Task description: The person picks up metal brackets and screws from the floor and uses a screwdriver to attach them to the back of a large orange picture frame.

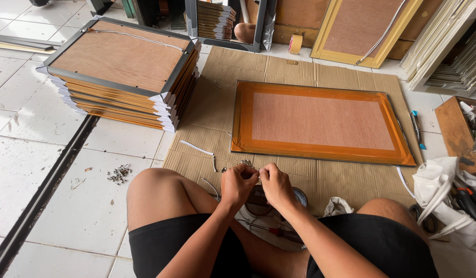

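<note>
My left hand (238, 184) and my right hand (274, 184) meet in front of me, fingertips pinched together on a small metal piece (247, 163) that is mostly hidden between them. They hover above a round tin (300, 195) between my knees. A picture frame lies face down (320, 121) on the cardboard sheet (279, 67) just beyond my hands, its wooden back bordered with orange-brown tape. A red-handled screwdriver (271, 230) lies by my legs.
A stack of backed frames (122, 77) stands at the far left. Loose screws (118, 174) lie on the white tiles. A tape roll (295, 44), a blue pen (416, 128), a wooden tool box (456, 134) and a white cloth with pliers (454, 198) sit to the right.
</note>
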